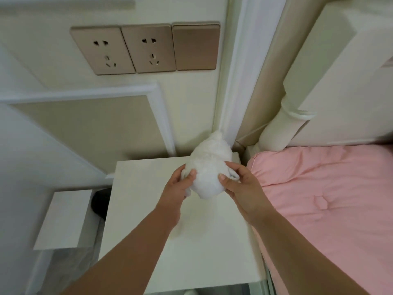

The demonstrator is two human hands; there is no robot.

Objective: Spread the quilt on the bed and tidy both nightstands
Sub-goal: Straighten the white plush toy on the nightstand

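Observation:
A white fluffy plush toy (209, 165) is held over the far right part of the white nightstand (148, 231). My left hand (180, 184) grips its left side, thumb on the front. On its right side my right hand (240, 186) grips it with the thumb pressed into the fur. Whether the toy's base touches the nightstand top I cannot tell. The pink quilt (323, 199) lies spread over the bed to the right, reaching up to the cream headboard (340, 81).
Two bronze wall sockets (123, 50) and a blank bronze plate (195, 46) sit on the wall above. A smaller white box-like surface (63, 220) stands lower left, with a dark object (102, 203) between it and the nightstand. A headboard post (282, 124) rises right of the toy.

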